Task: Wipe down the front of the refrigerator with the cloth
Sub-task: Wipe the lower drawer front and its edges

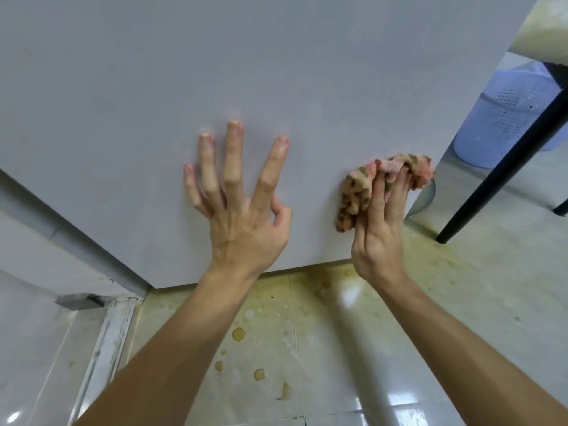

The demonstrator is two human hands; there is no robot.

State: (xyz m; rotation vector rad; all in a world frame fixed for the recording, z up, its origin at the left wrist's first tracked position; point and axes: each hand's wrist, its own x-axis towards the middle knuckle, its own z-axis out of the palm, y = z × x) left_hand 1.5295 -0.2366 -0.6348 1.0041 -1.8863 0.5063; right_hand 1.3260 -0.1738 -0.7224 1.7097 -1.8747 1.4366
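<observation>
Nearest the camera, two bare forearms reached up from the lower edge of the view over a pale tiled floor (pixel 307 348) blotched with yellowish stains. Beyond the wrists, the left hand (pixel 242 216) lay released and spread, its fingertips (pixel 235 126) flat against the white refrigerator front (pixel 153 87), gripping nothing — it looked to be there as a brace. Just beside it, apart from it, the right hand (pixel 379 232) was closed around the cloth (pixel 368 187), a pink rag with olive spots, bunched into a wad and pressed against the door panel near its lower right corner.

The cloth appeared soft, light and nappy, like thin towelling; it would likely fold and slide under the palm rather than hold any shape, so the sensible grip was the one shown, with the fingers laid over the bundle and loose corners tucked in so they did not trail. Whether it was damp could not be told. The door looked smooth, hard and flat, probably slippery under a wet rag, and firm enough to take steady pressure; being low on the panel, the wipe seemed to be working the bottom band of the door.

Farther off to the right, past the refrigerator's edge, a black slanted leg (pixel 504 164) of some furniture crossed the view, and behind it stood a pale blue perforated basket (pixel 507 118).
</observation>
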